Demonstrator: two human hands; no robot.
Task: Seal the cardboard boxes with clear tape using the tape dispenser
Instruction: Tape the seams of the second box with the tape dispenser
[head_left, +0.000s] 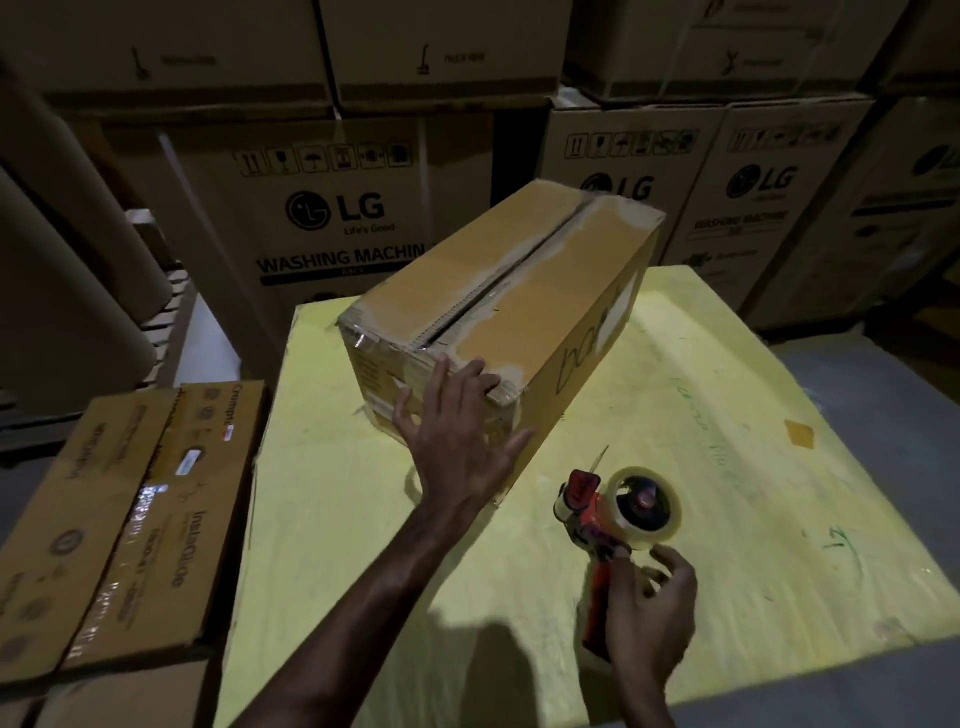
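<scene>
A long brown cardboard box (524, 291) lies at an angle on a yellow-covered table (727, 467). Its top flaps meet in a dark seam edged with torn old tape. My left hand (462, 441) lies spread against the box's near end, fingers straight and reaching onto the top corner. To the right, my right hand (649, 618) grips the handle of a red tape dispenser (602, 525) that carries a roll of clear tape (647, 506). The dispenser stands on the table just off the box's near corner, its blade end pointing toward the box.
Another printed carton (130, 525) lies flat to the left of the table, with tape along its seam. Large stacked washing machine boxes (332, 218) wall off the back. Brown cardboard rolls (57, 312) lean at the far left.
</scene>
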